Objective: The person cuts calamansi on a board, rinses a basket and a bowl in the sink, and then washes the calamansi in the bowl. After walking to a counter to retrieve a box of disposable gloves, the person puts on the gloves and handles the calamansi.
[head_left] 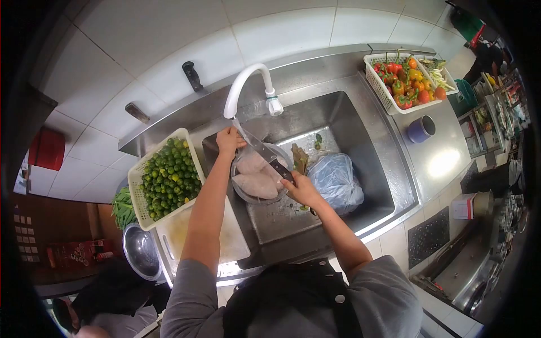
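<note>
One grey steel sink [369, 169], one white curved faucet [232, 98]; inside, one bluish translucent plastic bag [336, 183] beside one round grey bowl [283, 152] holding at least two pale meat-like pieces [256, 185]. One dark-handled steel knife [262, 150] slants above the bowl: right hand [304, 190], fingers clamped on handle; left hand [229, 141] by blade's far end, can't tell if fingers pinch it.

No words or numbers can be read. The red box [79, 254] low on the left has pale marks on it, but they are too small and blurry to make out.
</note>
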The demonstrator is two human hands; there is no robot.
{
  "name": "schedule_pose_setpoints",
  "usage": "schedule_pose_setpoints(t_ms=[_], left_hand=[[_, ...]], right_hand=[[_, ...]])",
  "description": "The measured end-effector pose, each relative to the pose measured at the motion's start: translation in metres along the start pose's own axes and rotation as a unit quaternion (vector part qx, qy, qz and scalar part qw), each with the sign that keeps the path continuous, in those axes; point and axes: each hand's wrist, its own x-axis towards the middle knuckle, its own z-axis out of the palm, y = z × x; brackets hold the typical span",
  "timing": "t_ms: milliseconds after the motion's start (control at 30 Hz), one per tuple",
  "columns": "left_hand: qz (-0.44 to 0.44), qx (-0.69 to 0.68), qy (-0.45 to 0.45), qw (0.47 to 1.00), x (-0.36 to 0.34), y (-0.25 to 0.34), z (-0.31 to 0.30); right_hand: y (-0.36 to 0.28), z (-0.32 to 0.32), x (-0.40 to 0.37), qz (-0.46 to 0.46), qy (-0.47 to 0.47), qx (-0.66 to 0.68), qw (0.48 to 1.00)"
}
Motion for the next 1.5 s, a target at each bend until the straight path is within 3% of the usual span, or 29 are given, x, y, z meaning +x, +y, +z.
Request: schedule_pose_setpoints(t_ms=[167, 233, 267, 333, 467, 700, 767, 867, 1067, 1200, 1267, 1333, 1400, 1500], left_hand=[[0.002, 0.048, -0.013, 0.999, -0.003, -0.007, 0.000], [-0.067, -0.096, -0.052, 0.992, -0.017, -0.012, 0.003], [-0.066, -0.096, -0.050, 0.992, -0.030, -0.014, 0.010], [0.003, 0.105, -0.039, 0.994, -0.059, -0.022, 0.033], [0.096, 0.032, -0.081, 0.992, -0.076, -0.036, 0.036], [0.062, 0.197, -0.103, 0.973, -0.075, 0.004, 0.019], [0.127, 0.331, -0.116, 0.928, -0.081, 0.014, 0.021], [0.121, 0.391, -0.119, 0.905, -0.070, 0.013, 0.018], [0.134, 0.296, -0.088, 0.941, -0.063, 0.005, 0.015], [0.182, 0.321, -0.089, 0.925, -0.075, 0.007, 0.022], [0.092, 0.079, -0.040, 0.992, -0.061, -0.008, 0.018], [0.068, 0.074, -0.042, 0.994, -0.052, -0.014, 0.013], [0.044, 0.070, -0.044, 0.996, -0.049, -0.017, 0.012], [-0.015, 0.066, -0.050, 0.997, -0.061, -0.001, 0.012]], right_hand=[[0.010, -0.006, -0.002, -0.010, 0.023, -0.065, 0.998], [0.009, -0.004, -0.002, -0.011, 0.018, -0.060, 0.998], [0.009, -0.002, -0.001, -0.013, 0.024, -0.062, 0.998], [0.011, 0.002, 0.003, -0.018, 0.031, -0.063, 0.997], [0.010, 0.010, 0.004, -0.026, 0.041, -0.060, 0.997], [0.007, 0.016, 0.007, -0.032, 0.048, -0.094, 0.994], [0.008, 0.018, 0.009, -0.043, 0.052, -0.096, 0.993], [0.007, 0.020, 0.012, -0.057, 0.060, -0.102, 0.991], [0.006, 0.018, 0.013, -0.063, 0.065, -0.098, 0.991], [0.010, 0.019, 0.017, -0.078, 0.052, -0.080, 0.992], [0.001, 0.015, 0.014, -0.056, 0.031, -0.061, 0.996], [-0.009, 0.014, 0.010, -0.034, 0.011, -0.043, 0.998], [-0.015, 0.018, 0.005, -0.045, 0.105, -0.050, 0.992], [0.006, 0.029, 0.013, -0.095, 0.153, -0.071, 0.981]])
